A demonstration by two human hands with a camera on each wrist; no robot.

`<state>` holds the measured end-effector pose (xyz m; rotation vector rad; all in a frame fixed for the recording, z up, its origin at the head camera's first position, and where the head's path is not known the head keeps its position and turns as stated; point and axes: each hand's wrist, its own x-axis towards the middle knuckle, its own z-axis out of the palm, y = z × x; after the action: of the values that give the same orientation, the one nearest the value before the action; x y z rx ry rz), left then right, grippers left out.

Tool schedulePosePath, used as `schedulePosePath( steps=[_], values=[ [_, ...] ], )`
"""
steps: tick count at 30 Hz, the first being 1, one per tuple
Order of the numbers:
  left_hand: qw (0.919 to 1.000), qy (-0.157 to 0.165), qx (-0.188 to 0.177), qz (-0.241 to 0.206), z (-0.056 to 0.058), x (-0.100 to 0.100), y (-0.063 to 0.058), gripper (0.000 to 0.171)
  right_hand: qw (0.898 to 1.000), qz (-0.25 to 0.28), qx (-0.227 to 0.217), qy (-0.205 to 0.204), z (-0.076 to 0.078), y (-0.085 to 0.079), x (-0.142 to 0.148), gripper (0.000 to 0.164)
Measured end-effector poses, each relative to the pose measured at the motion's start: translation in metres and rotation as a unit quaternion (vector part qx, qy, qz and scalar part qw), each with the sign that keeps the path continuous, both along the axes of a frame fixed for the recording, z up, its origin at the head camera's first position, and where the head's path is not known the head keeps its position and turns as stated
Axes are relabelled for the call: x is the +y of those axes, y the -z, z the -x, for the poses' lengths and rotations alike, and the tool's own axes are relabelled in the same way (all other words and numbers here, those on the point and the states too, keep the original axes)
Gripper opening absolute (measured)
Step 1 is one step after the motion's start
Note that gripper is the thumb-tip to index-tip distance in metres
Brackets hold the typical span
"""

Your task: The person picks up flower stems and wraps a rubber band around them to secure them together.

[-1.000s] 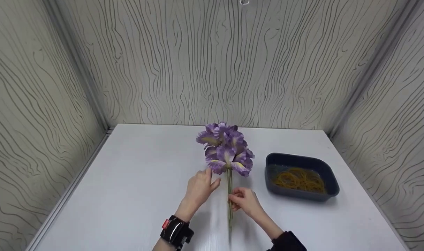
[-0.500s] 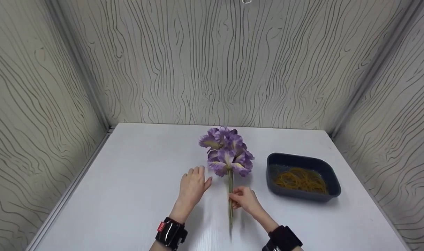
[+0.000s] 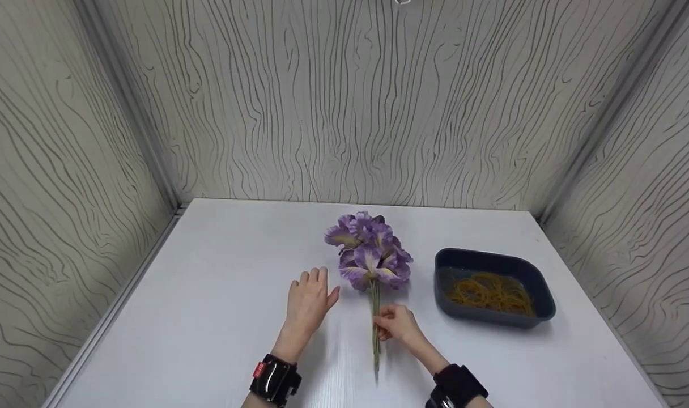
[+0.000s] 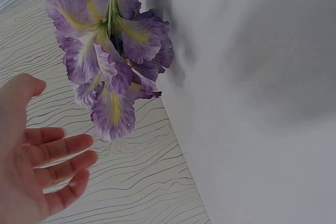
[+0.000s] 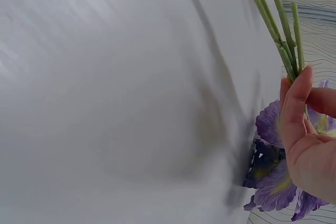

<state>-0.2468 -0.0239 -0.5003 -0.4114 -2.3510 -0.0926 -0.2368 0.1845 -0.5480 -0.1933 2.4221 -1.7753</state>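
Note:
A bunch of purple irises with yellow-streaked petals stands out in the middle of the head view, blooms away from me and green stems toward me. My right hand pinches the stems below the blooms; in the right wrist view several cut stem ends stick out past the fingers. To the left of the flowers is my left hand, holding nothing, its fingers spread and slightly bent. The left wrist view shows the blooms apart from that hand's fingers.
A dark blue tray stands to the right on the white table, with tangled yellow-brown rubber bands in it. Wood-grain patterned panels enclose the table at the back and both sides. Each wrist wears a black strap.
My left hand has moved away from the stems to the left and its fingers have loosened. The flowers have come slightly toward me, with my right hand keeping its hold.

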Motion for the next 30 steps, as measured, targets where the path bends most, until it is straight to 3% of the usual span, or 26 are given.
schedulePosePath(
  steps=[11, 18, 26, 30],
  values=[
    [1.0000, -0.001, 0.004, -0.005, 0.001, -0.002, 0.005, 0.043, 1.000, -0.008, -0.025, -0.006, 0.005, 0.013, 0.006, 0.007],
    [0.9999, -0.011, 0.000, 0.012, 0.002, -0.005, 0.013, 0.053, 0.999, -0.010, -0.036, -0.007, 0.007, 0.020, 0.008, 0.007],
    [0.9999, -0.011, 0.000, 0.004, 0.003, -0.008, 0.013, 0.061, 0.998, -0.061, 0.004, -0.019, 0.008, 0.021, 0.013, 0.016],
    [0.9998, -0.015, -0.008, 0.005, 0.002, -0.010, 0.013, 0.064, 0.997, -0.079, 0.024, -0.005, 0.008, 0.019, 0.016, 0.021]
  ],
)
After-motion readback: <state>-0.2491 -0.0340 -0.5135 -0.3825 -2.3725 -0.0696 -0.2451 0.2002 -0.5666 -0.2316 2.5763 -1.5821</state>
